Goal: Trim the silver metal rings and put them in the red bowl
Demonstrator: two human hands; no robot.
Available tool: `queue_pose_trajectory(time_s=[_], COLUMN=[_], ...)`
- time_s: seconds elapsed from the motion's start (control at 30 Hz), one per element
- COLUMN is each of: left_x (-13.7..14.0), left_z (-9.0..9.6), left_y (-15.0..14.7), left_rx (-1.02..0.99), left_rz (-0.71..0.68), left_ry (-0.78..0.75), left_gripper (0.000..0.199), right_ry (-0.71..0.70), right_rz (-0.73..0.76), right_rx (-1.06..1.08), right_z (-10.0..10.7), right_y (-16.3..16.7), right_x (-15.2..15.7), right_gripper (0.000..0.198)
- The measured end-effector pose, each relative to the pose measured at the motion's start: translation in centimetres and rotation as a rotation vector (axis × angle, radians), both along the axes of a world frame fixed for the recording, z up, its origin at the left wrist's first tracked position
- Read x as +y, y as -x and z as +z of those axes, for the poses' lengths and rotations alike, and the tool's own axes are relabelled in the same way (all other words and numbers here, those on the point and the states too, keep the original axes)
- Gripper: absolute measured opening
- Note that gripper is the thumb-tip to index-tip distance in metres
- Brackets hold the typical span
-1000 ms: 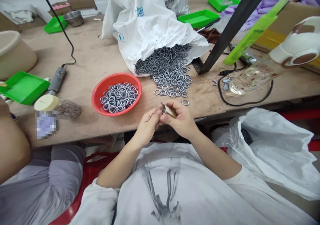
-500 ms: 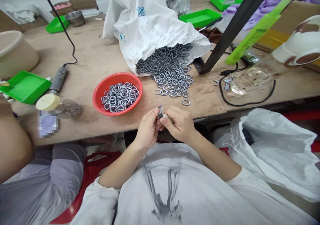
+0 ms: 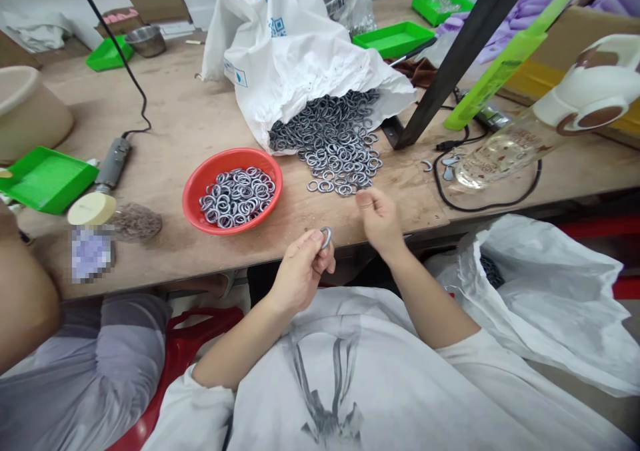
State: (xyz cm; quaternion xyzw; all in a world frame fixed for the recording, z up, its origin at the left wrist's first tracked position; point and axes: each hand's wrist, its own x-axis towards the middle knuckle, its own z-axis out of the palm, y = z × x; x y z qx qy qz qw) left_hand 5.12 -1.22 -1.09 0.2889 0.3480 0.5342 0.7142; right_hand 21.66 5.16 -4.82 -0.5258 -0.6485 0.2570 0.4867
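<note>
A grey metal ring (image 3: 327, 237) stands up from my left hand (image 3: 300, 267), pinched between thumb and fingers just past the table edge. My right hand (image 3: 383, 224) is over the table front with its fingers curled and the thumb pressed in. What it holds, if anything, is hidden by the fingers. Just beyond it lies a spread of loose metal rings (image 3: 345, 161), spilling from the mouth of a white sack (image 3: 300, 57). To the left, a red bowl (image 3: 191, 204) contains many similar rings.
Left of the bowl are a grey corded handheld tool (image 3: 114, 163), a lidded jar (image 3: 136, 223) and a green tray (image 3: 47, 179). On the right stand a black metal post (image 3: 450, 71), a water bottle (image 3: 505, 151) and a looped cable (image 3: 493, 209). Another person's arm (image 3: 25, 284) is at far left.
My hands have parted. The right hand has moved right and forward to where a single loose ring lay; the dark piece between the hands no longer shows. My left hand still pinches a ring.
</note>
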Motion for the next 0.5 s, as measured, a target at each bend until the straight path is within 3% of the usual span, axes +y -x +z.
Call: queue_pose_trajectory(time_s=[0.1, 0.23, 0.4, 0.5], left_x=[0.4, 1.3, 1.8, 2.0], left_z=[-0.4, -1.1, -0.9, -0.9], left_y=[0.7, 1.8, 2.3, 2.0], left_rx=[0.016, 0.040, 0.017, 0.007], left_rz=[0.016, -0.001, 0.023, 0.044], left_ry=[0.068, 0.122, 0.171, 0.193], left_gripper=[0.047, 0.047, 0.046, 0.048], right_ry=[0.049, 0.247, 0.287, 0.249], right_rz=[-0.162, -0.190, -0.186, -0.230], right_rx=[-0.298, -0.669, -0.786, -0.721], right_z=[-0.5, -0.1, 0.4, 0.3], right_y=[-3.0, -4.3, -3.6, -3.1], right_x=[1.4, 1.2, 1.3, 1.6], right_gripper=[0.047, 0.034, 0.034, 0.026])
